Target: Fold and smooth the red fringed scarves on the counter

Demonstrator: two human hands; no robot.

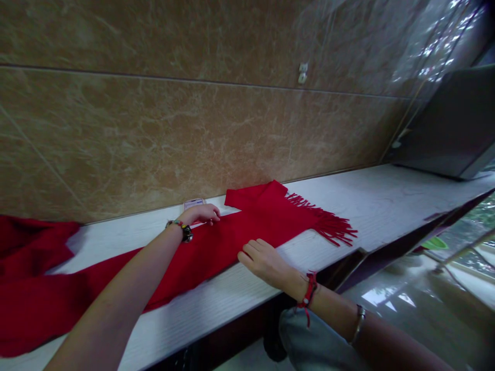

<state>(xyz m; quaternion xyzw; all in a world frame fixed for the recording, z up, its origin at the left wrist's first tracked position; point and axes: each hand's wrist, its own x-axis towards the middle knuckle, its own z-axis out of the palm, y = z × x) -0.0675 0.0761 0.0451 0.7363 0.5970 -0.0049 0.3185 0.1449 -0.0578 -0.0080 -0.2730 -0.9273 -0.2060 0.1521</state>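
Note:
A long red scarf [216, 241] lies stretched along the white counter, with its fringe [334, 222] spread out at the right end. Part of that end is folded out toward the wall. My left hand [201, 212] is at the scarf's far edge, its fingers curled down onto the cloth. At the near edge, my right hand [266, 263] has its fingers bent and closed on the red fabric. The fingertips of both hands are partly hidden. Farther left, the scarf's other end [31, 247] is bunched up in folds.
A phone-like flat object [193, 203] lies by the wall behind my left hand. The white counter [363, 190] runs along a brown marble-tiled wall [185, 139]. A large dark box-shaped appliance [444, 123] stands at its right end. Below are an open drawer-like edge [350, 268] and shiny floor.

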